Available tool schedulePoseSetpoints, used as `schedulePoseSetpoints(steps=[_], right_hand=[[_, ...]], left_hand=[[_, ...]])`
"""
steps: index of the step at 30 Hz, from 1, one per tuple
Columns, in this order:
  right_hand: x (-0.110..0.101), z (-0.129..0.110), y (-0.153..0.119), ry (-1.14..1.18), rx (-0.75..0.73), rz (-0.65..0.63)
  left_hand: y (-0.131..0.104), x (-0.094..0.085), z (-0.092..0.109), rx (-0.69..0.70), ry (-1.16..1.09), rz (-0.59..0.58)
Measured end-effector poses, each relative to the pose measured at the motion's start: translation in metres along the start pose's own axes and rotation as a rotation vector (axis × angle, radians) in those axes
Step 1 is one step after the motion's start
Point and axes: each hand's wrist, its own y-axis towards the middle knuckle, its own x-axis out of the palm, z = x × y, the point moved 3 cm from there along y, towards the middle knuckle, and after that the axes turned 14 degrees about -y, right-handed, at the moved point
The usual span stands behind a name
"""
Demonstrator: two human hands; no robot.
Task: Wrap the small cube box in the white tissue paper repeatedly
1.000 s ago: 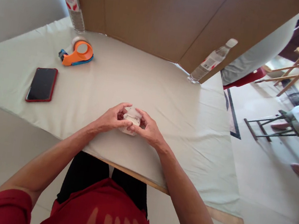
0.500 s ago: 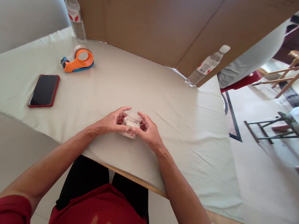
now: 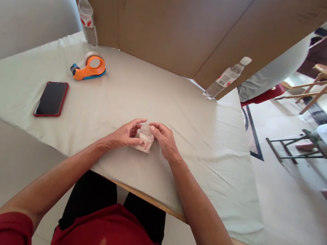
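A small whitish pack [image 3: 145, 143] with red print on its front sits low over the table near its front edge. A pale, partly see-through flap or top stands up at its far side. My left hand [image 3: 126, 133] is closed round the left side, its thumb across the front and its fingers curled behind. At the upper right edge, the fingers of my right hand [image 3: 163, 138] are bent together by the flap, with the thumb partly hidden. What the pack contains cannot be made out.
A red-cased phone [image 3: 51, 99] and an orange tape dispenser [image 3: 90, 68] lie to the left. Two water bottles, one left [image 3: 88, 22] and one right [image 3: 228, 78], stand against a cardboard panel [image 3: 176, 23]. Folding stools [image 3: 302, 144] and part of another person [image 3: 279, 67] show at right.
My right thumb has left the front of the pack, and the right hand has shifted to its upper right edge. More of the printed front shows. The view has tilted slightly.
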Motion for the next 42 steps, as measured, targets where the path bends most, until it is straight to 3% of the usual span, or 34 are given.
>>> schedulePoseSetpoints(steps=[10,18,27,32,34,38,42], right_hand=[[0.007,-0.004,0.01,-0.036,-0.062,0.069],[0.003,-0.005,0.004,-0.007,-0.039,-0.04],[-0.005,-0.014,-0.001,-0.142,-0.063,-0.183],[-0.013,-0.03,-0.011,-0.422,-0.259,-0.277],[-0.011,-0.03,-0.02,-0.59,-0.359,-0.253],[0.003,-0.017,-0.036,-0.884,-0.484,-0.066],[0.015,-0.003,-0.042,-0.942,-0.545,0.039]], left_hand=[[0.004,-0.002,-0.001,-0.008,-0.009,0.021],[0.006,0.001,0.001,0.016,0.047,0.073],[0.004,0.001,-0.003,0.045,0.083,0.098],[0.003,0.003,-0.001,0.057,0.112,0.109],[0.003,0.003,0.0,0.059,0.124,0.126],[0.002,0.003,-0.001,0.052,0.147,0.147],[0.002,0.001,-0.003,0.058,0.16,0.155]])
